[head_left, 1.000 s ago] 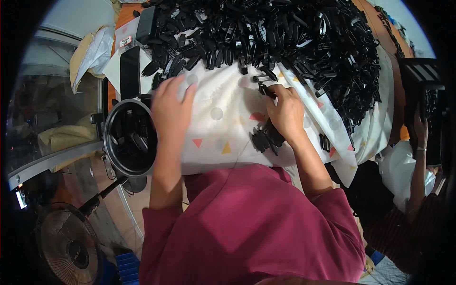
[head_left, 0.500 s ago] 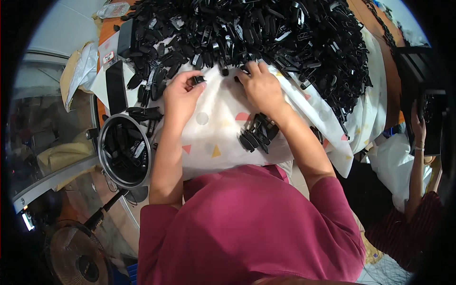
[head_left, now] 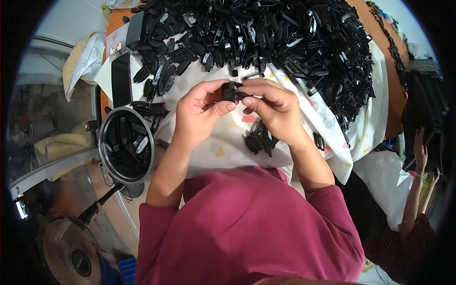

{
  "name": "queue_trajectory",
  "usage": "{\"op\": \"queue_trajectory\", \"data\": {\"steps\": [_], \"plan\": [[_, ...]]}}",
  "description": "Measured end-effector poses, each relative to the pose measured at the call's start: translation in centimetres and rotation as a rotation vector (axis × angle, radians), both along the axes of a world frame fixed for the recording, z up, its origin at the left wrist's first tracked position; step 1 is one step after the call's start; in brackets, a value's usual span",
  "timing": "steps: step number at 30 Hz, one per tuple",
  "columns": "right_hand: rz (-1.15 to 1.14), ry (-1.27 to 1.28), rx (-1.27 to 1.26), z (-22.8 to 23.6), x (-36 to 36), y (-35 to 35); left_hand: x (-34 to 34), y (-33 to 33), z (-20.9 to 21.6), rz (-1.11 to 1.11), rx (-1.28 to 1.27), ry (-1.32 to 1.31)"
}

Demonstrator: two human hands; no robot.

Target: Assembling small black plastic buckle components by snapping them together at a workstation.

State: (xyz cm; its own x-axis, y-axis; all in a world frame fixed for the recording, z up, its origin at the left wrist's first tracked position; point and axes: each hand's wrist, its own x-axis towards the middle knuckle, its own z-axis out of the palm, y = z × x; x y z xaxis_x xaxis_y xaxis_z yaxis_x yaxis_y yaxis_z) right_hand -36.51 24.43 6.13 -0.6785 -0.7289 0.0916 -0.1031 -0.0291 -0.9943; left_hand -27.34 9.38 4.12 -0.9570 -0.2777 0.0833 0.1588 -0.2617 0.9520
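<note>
Above the middle of the cloth, my left hand [head_left: 197, 111] pinches a small black plastic piece [head_left: 229, 92] between thumb and fingers. My right hand [head_left: 279, 110] holds a thin dark piece [head_left: 242, 94] against it, and the two pieces meet between my fingertips. Their exact kind is too small to make out. Beyond my hands spreads a large heap of small black pieces with shiny metal parts [head_left: 247, 35]. A little group of similar black pieces [head_left: 260, 139] lies on the cloth below my right hand.
A patterned white cloth [head_left: 202, 159] covers the orange-brown table [head_left: 394, 102]. To the left stand a round metal-rimmed container [head_left: 151, 156] of black pieces, a phone-like black slab [head_left: 121, 80] and a fan [head_left: 71, 254]. At right, a co-worker's hands [head_left: 420, 149] are near a dark crate.
My hands have come together from apart and moved nearer to me, bringing their pieces into contact. The co-worker's hand at the right has shifted lower.
</note>
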Motion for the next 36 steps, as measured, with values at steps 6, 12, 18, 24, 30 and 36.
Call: {"op": "queue_trajectory", "data": {"steps": [6,12,18,24,30,36], "plan": [[-0.101,0.674,0.059,0.9,0.0,0.5,0.1,0.2,0.5,0.128,-0.251,0.060],[-0.119,0.761,0.040,1.2,0.1,1.1,0.3,-0.2,0.8,0.098,-0.413,0.081],[-0.073,0.836,0.185,1.2,1.5,1.9,0.9,0.5,-0.3,0.080,-0.429,0.073],[-0.304,0.906,0.195,-1.2,3.1,1.3,0.6,3.3,-0.2,0.106,0.047,-0.174],[-0.110,-0.505,0.110,-3.6,3.4,1.3,1.1,3.2,-2.7,0.048,0.436,-0.176],[-0.108,0.725,0.422,-6.1,-0.5,-1.6,-1.5,-1.1,-7.6,0.231,0.521,-0.245]]}}
